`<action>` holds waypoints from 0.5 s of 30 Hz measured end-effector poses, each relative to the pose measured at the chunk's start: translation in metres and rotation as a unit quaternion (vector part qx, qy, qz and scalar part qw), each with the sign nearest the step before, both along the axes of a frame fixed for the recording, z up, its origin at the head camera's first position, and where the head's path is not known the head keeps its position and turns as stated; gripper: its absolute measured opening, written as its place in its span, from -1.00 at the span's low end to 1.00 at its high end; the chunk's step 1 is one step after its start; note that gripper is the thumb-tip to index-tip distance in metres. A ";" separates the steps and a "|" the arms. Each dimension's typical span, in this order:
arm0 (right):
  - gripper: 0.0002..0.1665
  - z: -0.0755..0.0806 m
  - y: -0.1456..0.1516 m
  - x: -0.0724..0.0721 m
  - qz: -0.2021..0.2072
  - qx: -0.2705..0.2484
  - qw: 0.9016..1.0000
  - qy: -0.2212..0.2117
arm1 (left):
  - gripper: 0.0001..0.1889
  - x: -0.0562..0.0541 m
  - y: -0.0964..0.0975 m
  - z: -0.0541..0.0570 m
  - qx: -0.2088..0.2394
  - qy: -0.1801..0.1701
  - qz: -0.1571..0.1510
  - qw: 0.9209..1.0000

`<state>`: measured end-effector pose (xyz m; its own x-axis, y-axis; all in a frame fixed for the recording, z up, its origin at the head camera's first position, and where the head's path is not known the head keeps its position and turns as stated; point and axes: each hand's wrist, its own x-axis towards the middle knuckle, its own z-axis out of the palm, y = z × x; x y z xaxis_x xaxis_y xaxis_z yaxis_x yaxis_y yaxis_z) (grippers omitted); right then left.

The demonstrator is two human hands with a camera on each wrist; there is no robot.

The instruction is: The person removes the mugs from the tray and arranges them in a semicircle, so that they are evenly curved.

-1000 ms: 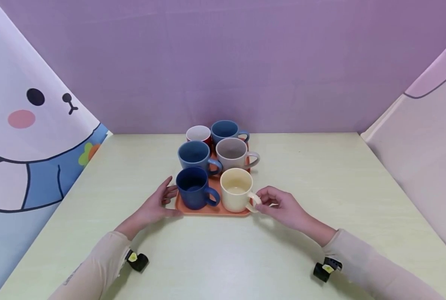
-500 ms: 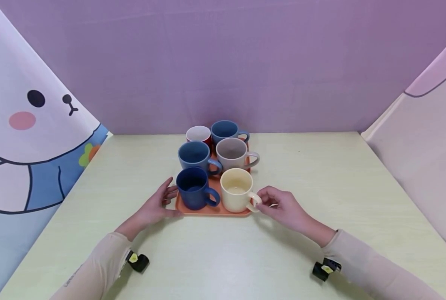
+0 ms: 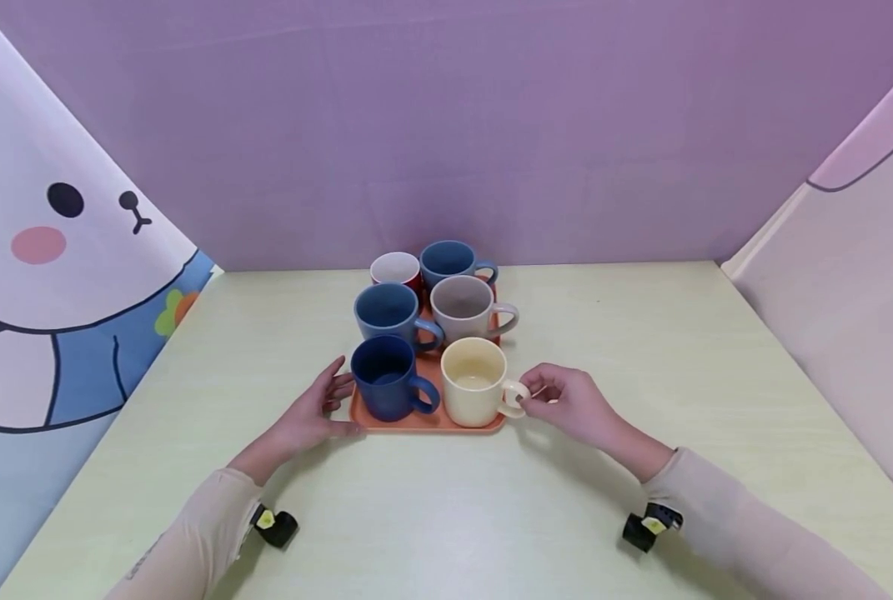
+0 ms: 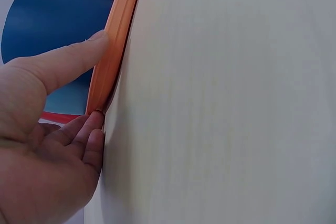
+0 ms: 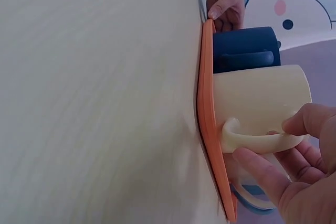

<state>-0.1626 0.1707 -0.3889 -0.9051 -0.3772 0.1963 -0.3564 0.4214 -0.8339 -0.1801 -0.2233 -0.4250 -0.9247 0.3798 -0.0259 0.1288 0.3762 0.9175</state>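
Observation:
My right hand (image 3: 569, 404) pinches the handle of the cream mug (image 3: 472, 400), which stands upright at the front right of the orange tray (image 3: 434, 429). In the right wrist view, thumb and fingers meet around that handle, and the mug's base sits against the tray. At the tray's front-left corner, my left hand (image 3: 311, 417) holds the rim; the left wrist view has its thumb on the tray edge (image 4: 113, 51) and the other fingers further along it. Beside the left fingers stands the dark blue mug (image 3: 386, 392), its handle pointing right.
Behind these two, the tray carries a medium-blue mug (image 3: 386, 312), a greyish mug (image 3: 463, 312), a red mug with a white inside (image 3: 397, 271) and another blue mug (image 3: 448, 262). A purple cloth wall (image 3: 566, 150) rises at the table's (image 3: 446, 517) back edge.
My right hand has shifted slightly up and right, turning the cream mug's handle outward a little. The left hand keeps its place on the tray.

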 end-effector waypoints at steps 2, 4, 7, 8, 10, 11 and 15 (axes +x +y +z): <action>-0.83 0.000 0.001 -0.002 -0.006 -0.003 1.000 -0.014 | 0.13 0.000 0.000 0.000 -0.001 0.000 0.000 1.000; -0.84 0.000 0.002 -0.003 -0.009 -0.007 1.000 -0.025 | 0.13 -0.001 0.000 0.000 0.000 -0.001 0.001 1.000; -0.84 -0.001 0.002 -0.004 -0.010 -0.011 1.000 -0.027 | 0.13 -0.001 0.000 0.000 -0.003 0.000 0.000 1.000; -0.84 -0.001 0.002 -0.004 -0.010 -0.012 1.000 -0.025 | 0.13 -0.001 0.000 0.000 -0.003 0.000 0.000 1.000; -0.84 -0.002 0.002 -0.005 -0.008 -0.014 1.000 -0.019 | 0.13 -0.001 0.000 0.000 -0.003 0.000 0.001 1.000; -0.85 -0.003 0.002 -0.006 -0.009 -0.015 1.000 -0.016 | 0.13 -0.001 0.000 0.000 -0.002 0.000 0.001 1.000; -0.83 -0.005 0.004 -0.009 -0.011 -0.029 0.999 -0.024 | 0.13 -0.001 0.000 -0.001 0.000 -0.002 0.002 1.000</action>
